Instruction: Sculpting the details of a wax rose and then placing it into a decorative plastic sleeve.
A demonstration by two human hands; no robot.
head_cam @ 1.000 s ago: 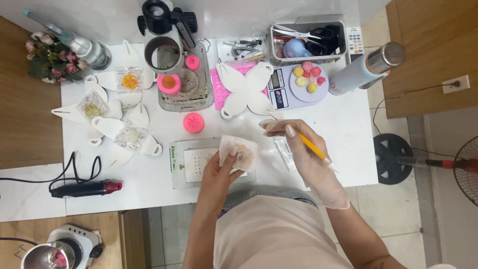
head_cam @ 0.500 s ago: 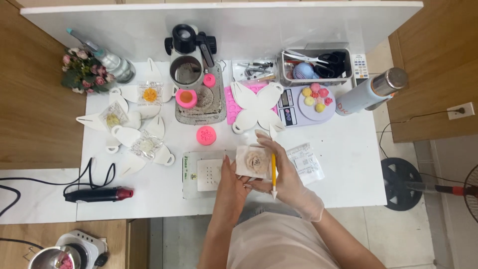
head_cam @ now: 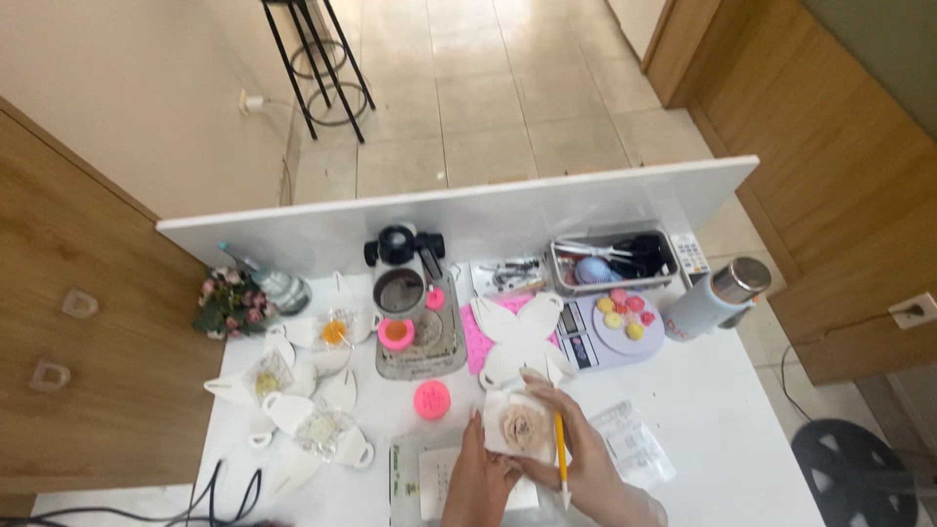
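At the bottom edge, both forearms are cut off by the frame, and the tray (head_cam: 410, 468) under the hands shows only its left part. What lies inside the clear packet (head_cam: 630, 444) to the right is too small to make out.

Left hand (head_cam: 483, 473) reaches up from below, fingers curled against the lower left side of a white square sheet (head_cam: 517, 429) that carries a beige rose-shaped piece. Right hand (head_cam: 576, 459) wears a thin clear glove; its fingers close round the sheet's right edge, and a yellow tool (head_cam: 561, 459) is pinched along them, tip pointing down toward the person. Whether the rose is soft or hard cannot be told.

So the sheet sits between the two hands, held just above the counter (head_cam: 722, 410), in front of a white butterfly mould (head_cam: 522, 337). A pink round lid (head_cam: 431, 400) lies near the left hand, apart from it. Farther back stand a scale (head_cam: 625, 327) with coloured balls and a metal flask (head_cam: 717, 298).
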